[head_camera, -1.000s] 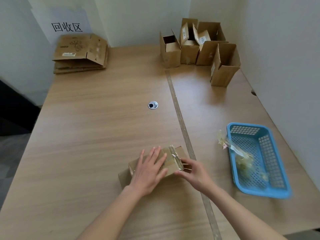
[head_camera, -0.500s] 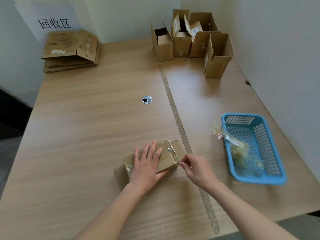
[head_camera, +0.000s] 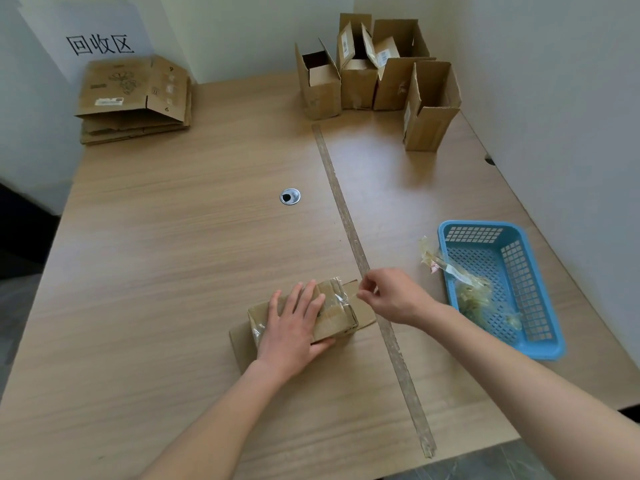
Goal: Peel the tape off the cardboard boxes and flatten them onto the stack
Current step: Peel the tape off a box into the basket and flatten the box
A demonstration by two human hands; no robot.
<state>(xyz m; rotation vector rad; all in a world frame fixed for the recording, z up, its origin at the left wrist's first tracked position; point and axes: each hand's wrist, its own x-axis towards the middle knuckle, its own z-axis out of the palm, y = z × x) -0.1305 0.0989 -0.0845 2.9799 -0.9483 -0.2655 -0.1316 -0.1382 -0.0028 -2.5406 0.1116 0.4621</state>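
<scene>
A small taped cardboard box (head_camera: 337,315) lies on the wooden table (head_camera: 173,237) near its front edge. My left hand (head_camera: 294,323) rests flat on top of it, fingers spread, pressing it down. My right hand (head_camera: 391,294) is just right of the box, thumb and fingers pinched on a strip of clear tape (head_camera: 341,296) that stretches from the box's top. A stack of flattened boxes (head_camera: 133,98) sits at the far left corner, under a paper sign.
Several open upright boxes (head_camera: 377,81) stand at the far right corner. A blue plastic basket (head_camera: 502,285) holding crumpled tape sits at the right, with more tape hanging over its rim. A tape strip runs along the table's seam (head_camera: 363,258). A cable grommet (head_camera: 290,196) is mid-table.
My right hand has lifted up and to the right from the box's edge, pulling the tape strip away. My left hand stays pressed on the box.
</scene>
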